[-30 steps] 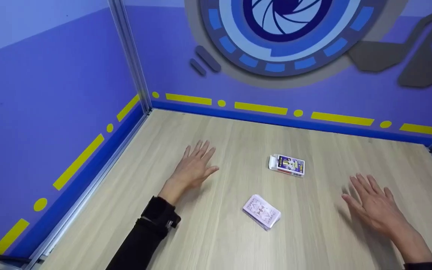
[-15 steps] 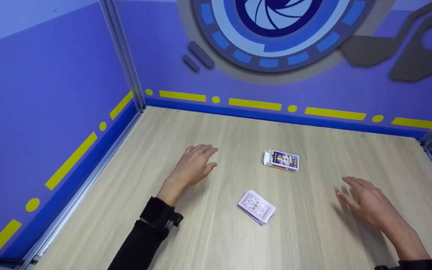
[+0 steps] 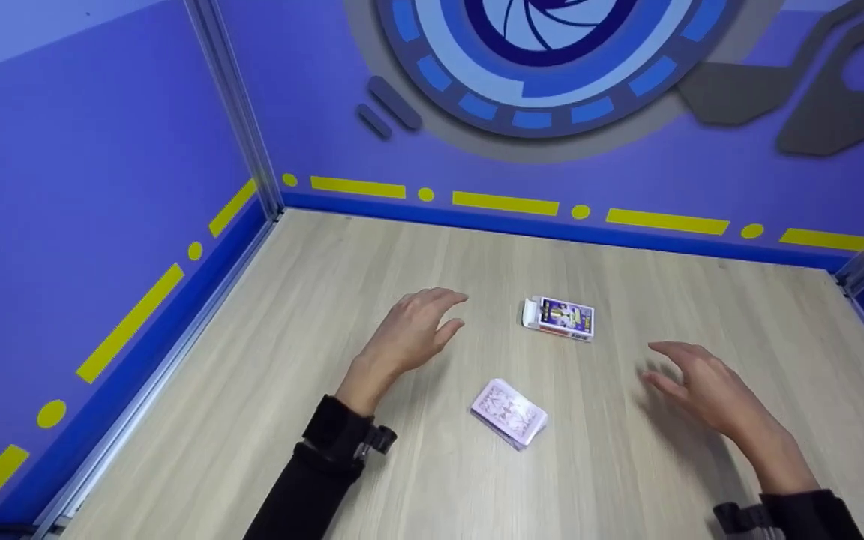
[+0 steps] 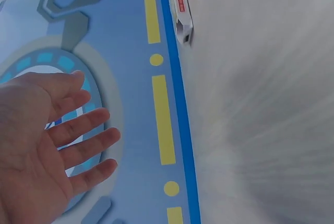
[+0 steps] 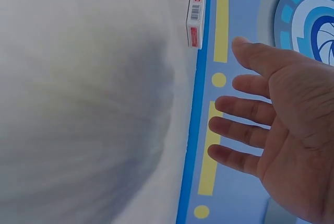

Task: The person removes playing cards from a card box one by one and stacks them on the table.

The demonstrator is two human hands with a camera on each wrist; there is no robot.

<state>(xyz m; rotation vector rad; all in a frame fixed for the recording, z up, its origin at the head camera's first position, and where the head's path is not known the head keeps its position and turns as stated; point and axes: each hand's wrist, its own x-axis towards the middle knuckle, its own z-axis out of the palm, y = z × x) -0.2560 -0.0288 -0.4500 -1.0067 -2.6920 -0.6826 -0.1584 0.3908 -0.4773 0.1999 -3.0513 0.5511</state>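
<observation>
A deck of playing cards (image 3: 508, 411) lies face down on the wooden table, its edges slightly uneven. Farther back rests the card box (image 3: 565, 318), its flap open toward the left. My left hand (image 3: 411, 330) hovers over the table left of both, fingers relaxed and nothing in it. On the other side, my right hand (image 3: 713, 390) is held above the table with its palm turned inward, also holding nothing. In the left wrist view the open end of the box (image 4: 182, 12) shows; the right wrist view shows its closed end (image 5: 196, 15).
The table (image 3: 312, 300) is bounded by a purple back wall (image 3: 312, 90) and a left wall (image 3: 87, 210), both with yellow markings. Metal posts (image 3: 233, 97) stand at the corners. Black bands with small cameras (image 3: 349, 435) sit on both wrists.
Both hands have moved inward, toward the deck and box. Their fingers went from spread to loosely bent. The head view has shifted slightly; deck and box stay where they lay.
</observation>
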